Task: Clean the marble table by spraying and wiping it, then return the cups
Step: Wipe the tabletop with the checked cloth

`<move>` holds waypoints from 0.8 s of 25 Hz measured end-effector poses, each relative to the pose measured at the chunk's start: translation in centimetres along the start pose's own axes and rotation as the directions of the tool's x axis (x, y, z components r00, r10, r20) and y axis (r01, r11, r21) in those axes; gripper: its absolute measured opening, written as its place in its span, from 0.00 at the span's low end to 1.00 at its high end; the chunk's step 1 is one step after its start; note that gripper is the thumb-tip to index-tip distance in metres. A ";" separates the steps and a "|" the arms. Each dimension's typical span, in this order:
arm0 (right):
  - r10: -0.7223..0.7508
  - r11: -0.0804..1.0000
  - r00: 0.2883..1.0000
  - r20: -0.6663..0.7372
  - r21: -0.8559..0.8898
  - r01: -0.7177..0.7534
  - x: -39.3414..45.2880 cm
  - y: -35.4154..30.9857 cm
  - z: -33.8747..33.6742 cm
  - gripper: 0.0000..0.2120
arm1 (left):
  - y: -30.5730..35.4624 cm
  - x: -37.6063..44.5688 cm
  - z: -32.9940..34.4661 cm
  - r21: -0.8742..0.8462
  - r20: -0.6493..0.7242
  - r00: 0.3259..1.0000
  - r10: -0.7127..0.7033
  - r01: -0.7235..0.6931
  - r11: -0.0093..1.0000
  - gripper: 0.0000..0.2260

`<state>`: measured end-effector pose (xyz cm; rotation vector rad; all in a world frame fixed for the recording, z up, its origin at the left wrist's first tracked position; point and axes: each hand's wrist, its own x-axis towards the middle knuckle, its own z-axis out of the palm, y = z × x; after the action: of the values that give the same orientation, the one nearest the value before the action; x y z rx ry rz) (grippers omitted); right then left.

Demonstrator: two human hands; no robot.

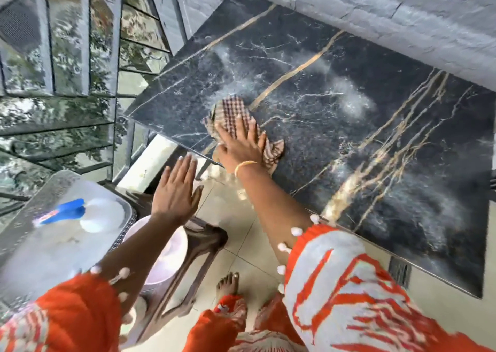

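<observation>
A black marble table with gold and white veins fills the upper right. Pale misty patches of spray lie on its top. My right hand presses flat, fingers straight, on a brown checked cloth near the table's left front edge. My left hand hovers open with spread fingers in the air to the left of the table, above the floor, holding nothing. A blue and white spray bottle lies on a low glass-topped side table at lower left. No cups can be made out.
A brown plastic stool with a white bucket-like container stands between the side table and the marble table. A metal window grille runs along the left, a grey stone wall behind the table. My bare foot is on beige tiles.
</observation>
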<state>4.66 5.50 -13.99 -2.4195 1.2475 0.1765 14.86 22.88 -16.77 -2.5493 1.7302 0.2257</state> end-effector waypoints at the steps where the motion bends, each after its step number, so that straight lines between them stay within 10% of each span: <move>1: -0.065 0.997 0.998 -0.008 -0.036 0.064 -0.6 0.7 -0.2 0.26 | 0.2 0.0 -0.1 -0.005 0.003 1.000 0.006 -0.006 1.000 0.32; 5: -0.201 0.971 0.980 -0.004 -0.133 0.198 -4.7 6.7 -0.7 0.25 | 3.1 0.5 -1.3 0.012 0.008 0.996 0.084 -0.084 0.996 0.32; 15: 0.178 0.972 0.943 -0.283 -0.100 -0.213 -19.0 22.3 -1.1 0.27 | 19.5 -1.3 -1.7 -0.048 0.097 0.927 0.362 -0.359 0.932 0.30; 20: 0.418 0.899 0.887 -0.196 -0.051 -0.435 -25.4 30.0 -1.1 0.26 | 27.0 -3.9 -1.0 -0.011 0.129 0.881 0.456 -0.458 0.889 0.29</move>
<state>-34.54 8.65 -14.58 -2.2386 1.8885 0.1449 -11.49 16.32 -14.17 -2.0162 2.2394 0.3783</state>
